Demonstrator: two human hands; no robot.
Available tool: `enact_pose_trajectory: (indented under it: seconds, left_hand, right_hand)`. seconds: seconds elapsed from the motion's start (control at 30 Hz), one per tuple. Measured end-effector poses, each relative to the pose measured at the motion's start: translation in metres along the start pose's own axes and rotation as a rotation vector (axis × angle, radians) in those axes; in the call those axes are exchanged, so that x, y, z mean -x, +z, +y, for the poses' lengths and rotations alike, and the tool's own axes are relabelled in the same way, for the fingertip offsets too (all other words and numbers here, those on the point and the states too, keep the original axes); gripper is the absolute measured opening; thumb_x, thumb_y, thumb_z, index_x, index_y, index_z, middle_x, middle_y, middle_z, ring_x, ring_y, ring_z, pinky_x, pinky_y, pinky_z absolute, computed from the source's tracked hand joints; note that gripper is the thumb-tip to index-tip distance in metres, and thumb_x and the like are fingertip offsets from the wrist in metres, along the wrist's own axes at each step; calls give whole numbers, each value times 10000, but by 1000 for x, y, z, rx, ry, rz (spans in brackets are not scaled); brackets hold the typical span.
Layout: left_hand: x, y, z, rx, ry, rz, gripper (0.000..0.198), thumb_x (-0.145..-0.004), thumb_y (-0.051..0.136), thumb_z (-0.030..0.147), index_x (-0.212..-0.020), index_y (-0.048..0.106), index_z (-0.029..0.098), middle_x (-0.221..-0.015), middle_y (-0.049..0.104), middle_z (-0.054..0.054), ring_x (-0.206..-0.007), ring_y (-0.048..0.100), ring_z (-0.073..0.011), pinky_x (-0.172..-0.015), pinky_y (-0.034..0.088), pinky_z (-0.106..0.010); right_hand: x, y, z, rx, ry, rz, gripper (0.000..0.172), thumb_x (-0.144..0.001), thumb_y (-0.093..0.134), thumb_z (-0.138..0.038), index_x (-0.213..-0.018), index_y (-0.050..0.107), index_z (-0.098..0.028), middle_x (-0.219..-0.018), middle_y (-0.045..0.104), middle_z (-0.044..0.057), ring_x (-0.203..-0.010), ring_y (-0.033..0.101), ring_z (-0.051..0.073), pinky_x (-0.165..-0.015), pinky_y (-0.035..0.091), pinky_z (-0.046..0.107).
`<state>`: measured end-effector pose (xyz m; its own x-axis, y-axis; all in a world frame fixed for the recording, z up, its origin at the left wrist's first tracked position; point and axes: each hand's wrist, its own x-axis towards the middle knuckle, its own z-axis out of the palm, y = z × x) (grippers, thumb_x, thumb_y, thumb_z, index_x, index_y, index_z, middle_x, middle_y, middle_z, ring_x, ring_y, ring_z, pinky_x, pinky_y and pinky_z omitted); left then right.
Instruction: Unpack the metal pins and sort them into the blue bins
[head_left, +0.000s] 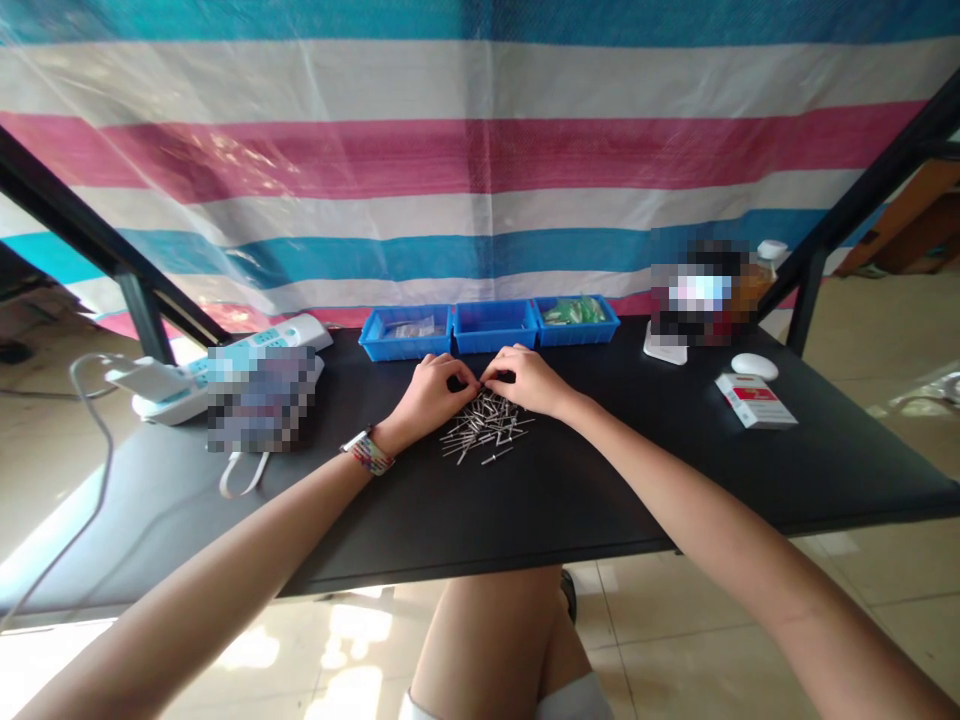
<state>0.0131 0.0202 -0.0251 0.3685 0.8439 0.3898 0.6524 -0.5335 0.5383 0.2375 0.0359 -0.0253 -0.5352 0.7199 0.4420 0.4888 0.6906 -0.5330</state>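
Note:
A loose heap of thin silvery metal pins that look like blind rivets point(484, 425) lies on the black tabletop point(450, 530). At the heap's far edge, my left hand point(433, 388) has its thumb and finger pinched together, a patterned band and a watch strap on its wrist. My right hand point(529, 380) is pinched too, its fingertips meeting those of the left. Whatever is between the fingertips is too small to make out.
Behind the hands stand three blue bins: the left bin point(401, 348) holds a clear bag, the right bin point(577, 336) green-and-clear packets. A power strip point(300, 335) with cables is at left. On the right are a white-and-red box point(756, 402), a white oval object point(754, 367) and a bottle point(768, 262).

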Motion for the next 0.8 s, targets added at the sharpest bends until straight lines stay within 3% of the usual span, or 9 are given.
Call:
enact_pose_trajectory:
  seconds: [0.3,0.67,0.8]
  left_hand:
    - [3,-5,10,-63,-19,-19,99,-860,693,275,-821,764,219,-914,732,-53,-925,635,-262,-936,461,-432]
    - [6,-5,15,202,25,99,199,-986,672,411,-934,719,224,-938,742,-40,-927,670,-236,-890,519,-383]
    - [7,-6,16,345,-2,156,219,-975,719,426,-1038,714,217,-955,740,-36,-902,690,-220,-876,537,-364]
  right_hand:
    - [1,2,-4,26,39,27,128,-850,816,-61,-844,799,-188,-860,728,45,-859,639,204,-867,464,350]
    - [3,0,-9,-205,11,169,61,-911,767,-169,-866,749,-206,-857,754,24,-859,676,206,-853,503,340]
    - [2,-6,-13,-315,65,186,148,-959,693,-256,-822,707,-203,-830,743,22,-830,671,205,-824,490,337]
